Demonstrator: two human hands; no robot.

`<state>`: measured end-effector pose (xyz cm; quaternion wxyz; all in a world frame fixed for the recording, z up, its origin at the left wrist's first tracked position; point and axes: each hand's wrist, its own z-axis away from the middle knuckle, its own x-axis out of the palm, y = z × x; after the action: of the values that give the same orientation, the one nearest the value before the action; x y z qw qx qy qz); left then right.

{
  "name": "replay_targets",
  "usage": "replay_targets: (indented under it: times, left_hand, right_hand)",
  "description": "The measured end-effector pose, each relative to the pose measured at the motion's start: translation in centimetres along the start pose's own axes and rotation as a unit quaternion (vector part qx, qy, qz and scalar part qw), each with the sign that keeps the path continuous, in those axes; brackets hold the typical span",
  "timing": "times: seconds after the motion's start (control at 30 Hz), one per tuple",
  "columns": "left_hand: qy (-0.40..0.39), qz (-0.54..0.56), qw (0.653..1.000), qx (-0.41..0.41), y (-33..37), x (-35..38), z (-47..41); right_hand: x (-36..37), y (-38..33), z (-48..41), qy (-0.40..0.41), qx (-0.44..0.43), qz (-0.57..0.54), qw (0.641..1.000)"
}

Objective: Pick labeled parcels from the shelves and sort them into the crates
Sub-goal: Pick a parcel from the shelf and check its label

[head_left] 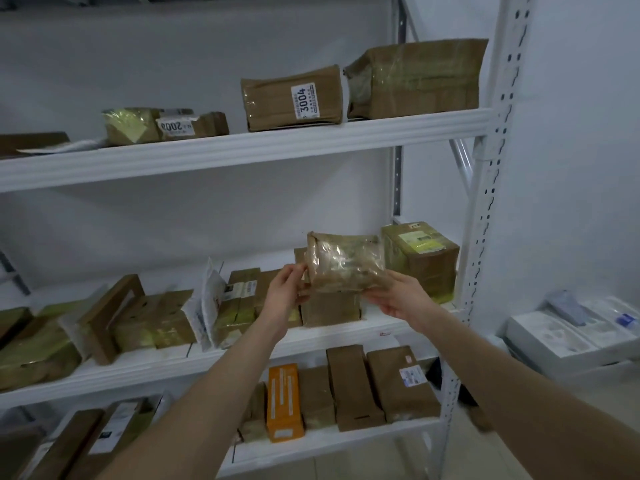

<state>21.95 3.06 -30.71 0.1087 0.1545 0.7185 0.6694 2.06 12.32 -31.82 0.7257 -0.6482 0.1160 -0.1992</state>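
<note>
A small brown parcel (344, 261) wrapped in shiny clear tape is held up in front of the middle shelf (311, 341). My left hand (285, 294) pinches its left edge and my right hand (398, 301) grips its lower right corner from below. No label shows on the face turned to me. Under it on the shelf stands another brown box (330, 310). To its right sits a taped box with a yellow-green label (420, 259). No crate is in view.
The top shelf (242, 150) carries a box marked 3004 (292, 98), a larger taped box (415, 77) and a flat parcel marked 2008 (166, 126). The bottom shelf holds an orange box (284, 403) and brown parcels. White boxes (568, 334) lie on the floor at right.
</note>
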Motion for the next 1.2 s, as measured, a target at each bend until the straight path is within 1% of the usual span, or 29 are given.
replay_targets:
  times: [0.1, 0.2, 0.27, 0.4, 0.6, 0.7, 0.77, 0.83, 0.87, 0.9, 1.0, 1.03, 1.13, 1.2]
  left_hand:
    - [-0.017, 0.025, 0.999, -0.029, 0.3, 0.4, 0.1]
    - [-0.02, 0.03, 0.998, -0.043, 0.3, 1.4, 0.1]
    - [-0.023, 0.034, 0.998, -0.055, 0.0, 2.0, 0.3]
    - [-0.03, 0.006, 0.997, -0.076, -0.6, 2.8, 0.7]
    - [-0.019, 0.009, 0.995, -0.093, -0.9, 3.3, 0.2]
    - [-0.012, 0.052, 0.99, -0.132, -1.5, 3.3, 0.2]
    - [-0.04, 0.05, 0.982, -0.178, -2.0, 3.6, 0.8]
    - [-0.093, 0.024, 0.972, -0.214, -2.4, 4.5, 1.4]
    - [-0.103, 0.019, 0.969, -0.224, -2.5, 5.1, 1.6]
    - [-0.095, 0.022, 0.968, -0.23, -2.6, 5.6, 1.7]
    - [-0.022, 0.064, 0.972, -0.225, -2.5, 5.7, 1.4]
    - [-0.007, 0.074, 0.972, -0.221, -2.3, 5.3, 1.2]
    - [0.017, 0.063, 0.976, -0.21, -1.5, 2.8, 0.5]
    - [0.023, 0.052, 0.976, -0.209, -0.8, 1.2, 0.0]
  right_hand:
    - [-0.7, 0.0, -0.5, -0.014, 0.042, -0.011, 0.999]
    - [-1.6, 0.0, -0.7, -0.05, 0.06, -0.013, 0.997]
    - [-2.4, 0.2, -0.7, -0.069, 0.056, -0.015, 0.996]
    - [-3.5, 0.8, -0.7, -0.086, 0.035, -0.003, 0.996]
    - [-3.4, 0.9, -1.1, -0.065, 0.043, -0.051, 0.996]
    - [-2.7, 0.9, -1.5, -0.031, 0.065, -0.128, 0.989]
    - [-1.9, 1.1, -1.8, -0.004, 0.073, -0.171, 0.983]
    - [-1.0, 1.4, -2.0, 0.012, 0.077, -0.176, 0.981]
    - [-0.4, 1.5, -2.0, 0.013, 0.077, -0.172, 0.982]
    - [0.1, 1.7, -2.0, 0.008, 0.077, -0.168, 0.983]
    - [0.8, 1.8, -1.8, -0.013, 0.08, -0.137, 0.987]
    - [0.4, 1.9, -1.9, 0.001, 0.075, -0.118, 0.99]
    - [-1.8, 1.7, -2.5, 0.085, 0.048, -0.055, 0.994]
    - [-3.1, 1.3, -2.6, 0.091, 0.027, -0.037, 0.995]
